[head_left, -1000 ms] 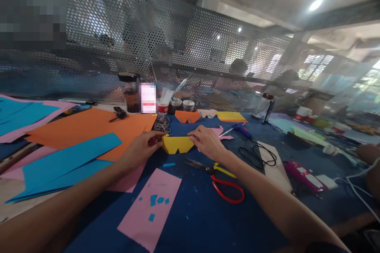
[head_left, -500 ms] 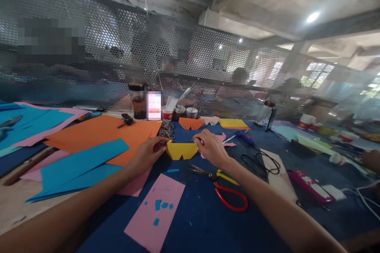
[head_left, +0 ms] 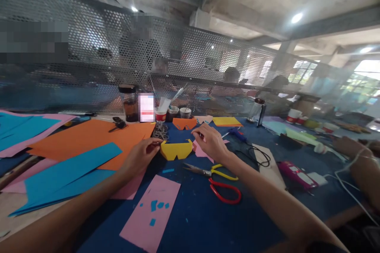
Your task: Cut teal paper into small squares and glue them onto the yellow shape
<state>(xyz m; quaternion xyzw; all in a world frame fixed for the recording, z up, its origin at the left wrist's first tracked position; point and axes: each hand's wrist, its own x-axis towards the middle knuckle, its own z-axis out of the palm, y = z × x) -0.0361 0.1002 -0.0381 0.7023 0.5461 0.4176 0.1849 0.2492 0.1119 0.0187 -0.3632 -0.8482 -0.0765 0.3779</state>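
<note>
Yellow paper glasses (head_left: 176,150) with a notched lower edge stand in front of me on the blue table. My left hand (head_left: 150,148) pinches their left end between thumb and fingertips. Just off the right end is my right hand (head_left: 209,140), its fingers curved and slightly apart, with nothing visible in them. Pink paper pieces (head_left: 203,152) lie partly under the right hand. Scissors (head_left: 224,195) with one red and one yellow handle rest nearer me, blades pointing left. Orange paper glasses (head_left: 184,123) stand farther back.
A pink sheet (head_left: 154,237) with blue scraps lies in front. Orange (head_left: 89,138) and blue sheets (head_left: 71,170) spread at left. A blue glue gun (head_left: 238,134) with a black cord, a magenta power strip (head_left: 297,174) and another person's arm (head_left: 356,166) are at right.
My right hand has come away from the right end of the yellow glasses, whose tip now shows. My left hand keeps its hold. The view has turned slightly right.
</note>
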